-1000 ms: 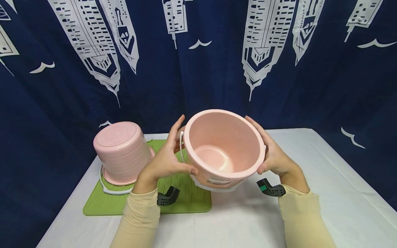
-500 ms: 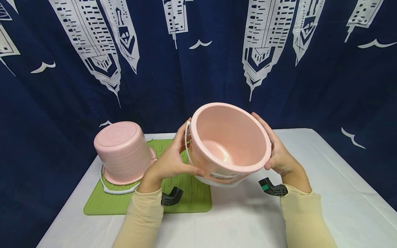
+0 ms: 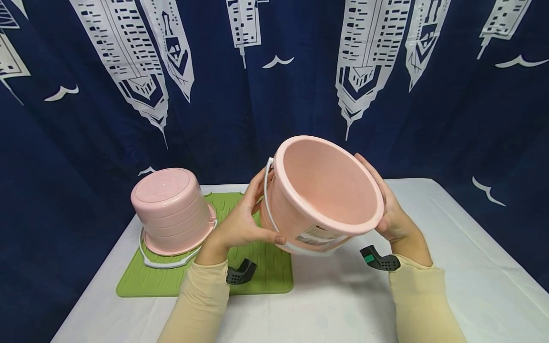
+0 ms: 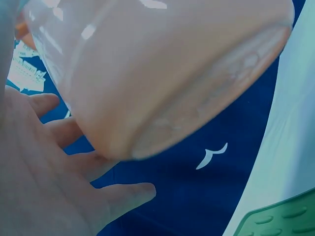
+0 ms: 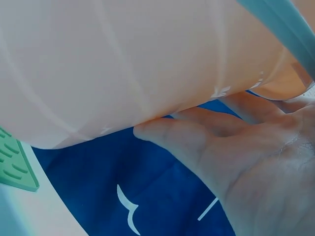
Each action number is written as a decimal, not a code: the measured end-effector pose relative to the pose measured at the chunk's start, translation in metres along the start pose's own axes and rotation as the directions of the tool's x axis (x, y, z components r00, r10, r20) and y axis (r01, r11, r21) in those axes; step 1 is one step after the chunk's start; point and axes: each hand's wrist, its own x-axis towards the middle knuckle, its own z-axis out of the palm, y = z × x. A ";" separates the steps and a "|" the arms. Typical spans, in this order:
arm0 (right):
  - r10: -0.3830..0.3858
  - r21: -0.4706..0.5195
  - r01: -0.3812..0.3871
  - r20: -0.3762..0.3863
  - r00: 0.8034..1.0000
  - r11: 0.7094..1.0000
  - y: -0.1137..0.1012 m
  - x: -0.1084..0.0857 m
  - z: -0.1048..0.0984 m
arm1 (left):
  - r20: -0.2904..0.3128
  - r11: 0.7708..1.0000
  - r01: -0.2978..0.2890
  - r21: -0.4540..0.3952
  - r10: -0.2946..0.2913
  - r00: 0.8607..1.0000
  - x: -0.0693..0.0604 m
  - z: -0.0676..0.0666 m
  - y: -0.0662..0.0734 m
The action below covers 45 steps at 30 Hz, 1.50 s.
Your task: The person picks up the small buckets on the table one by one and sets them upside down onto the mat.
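Between both hands a pink bucket is held in the air, tilted so its mouth faces the camera and leans right. My left hand supports its left side, thumb on the near wall, fingers behind. In the left wrist view the left hand has spread fingers against the bucket. My right hand holds the right side near the rim; in the right wrist view the right hand lies with its fingers along the bucket. A white handle hangs at the bucket's left side.
A second pink bucket stands upside down at the left on a green mat, its white handle lying round its rim. The table has a white cloth. A dark blue patterned curtain hangs behind.
The held bucket has moved right and slightly up, turning so more of its label and left side show. Both hands have shifted right with it, the left one more.
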 end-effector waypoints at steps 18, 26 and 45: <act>-0.073 0.096 0.067 0.060 0.996 0.993 0.006 -0.003 -0.017 | 0.097 0.991 -0.046 -0.125 0.058 0.994 0.001 0.003 -0.016; -0.035 0.042 0.034 0.027 0.999 0.999 0.006 -0.005 -0.018 | 0.049 0.992 -0.080 -0.096 0.085 0.995 0.004 0.004 -0.018; 0.077 -0.072 -0.066 0.162 0.984 0.995 -0.005 -0.007 -0.022 | -0.111 0.969 -0.149 -0.197 0.129 0.985 0.000 0.003 -0.012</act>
